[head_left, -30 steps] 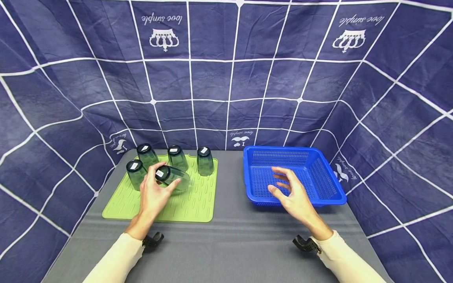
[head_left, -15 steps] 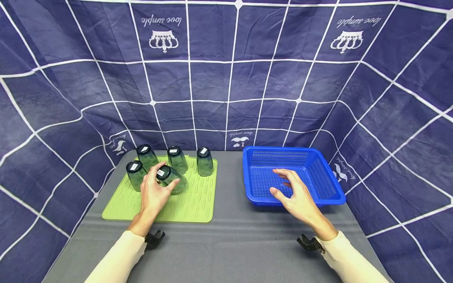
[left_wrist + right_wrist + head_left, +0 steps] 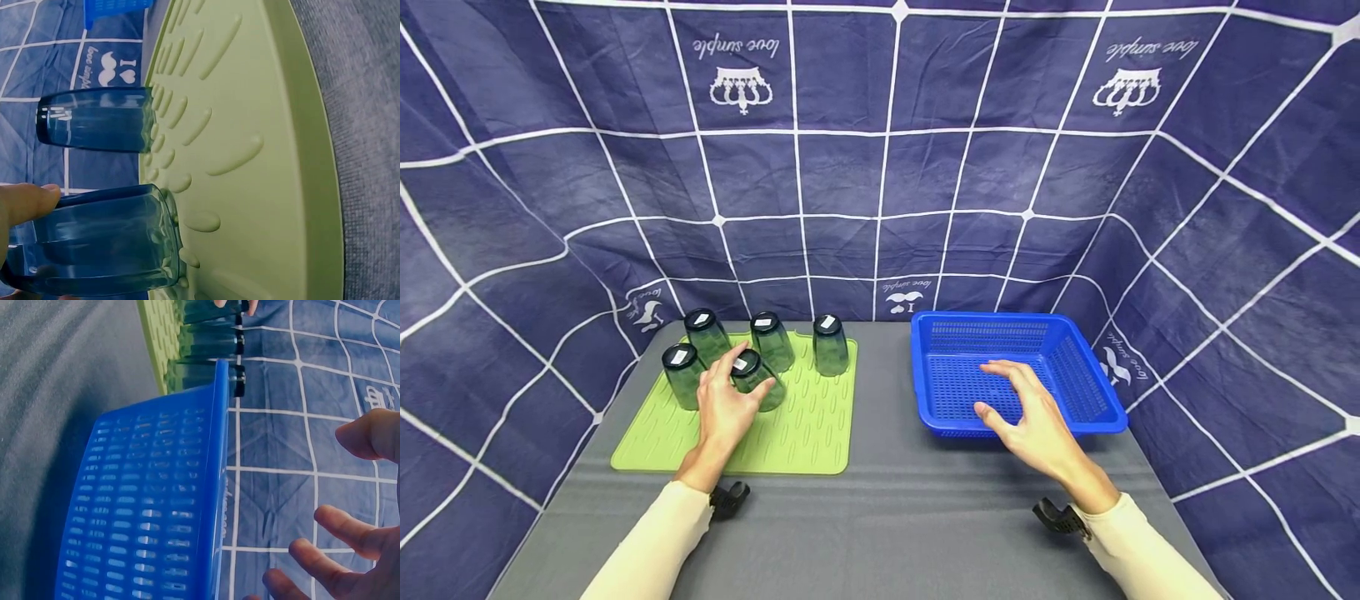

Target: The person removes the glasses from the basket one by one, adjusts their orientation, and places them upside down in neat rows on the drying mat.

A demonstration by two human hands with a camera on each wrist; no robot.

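My left hand (image 3: 727, 406) grips a dark tinted drinking glass (image 3: 100, 244) near its base, thumb on one side and fingers on the other. That glass is upside down, its rim at the surface of the green ribbed drying mat (image 3: 797, 446). Several like glasses stand inverted on the mat around it, such as one glass (image 3: 830, 348) at the back right and another glass (image 3: 682, 377) just left of the hand. Over the front of a blue plastic basket (image 3: 922, 400), my right hand (image 3: 1033, 429) hovers with fingers spread, holding nothing.
Grey cloth (image 3: 880, 517) covers the table under mat and basket. A blue checked cloth (image 3: 850, 167) hangs behind and at both sides. The basket, with slotted walls, stands right of the mat, with a strip of grey cloth between them.
The held glass has gone from lying tilted, mouth toward the right, to nearly upright and inverted on the mat. My right hand has barely moved.
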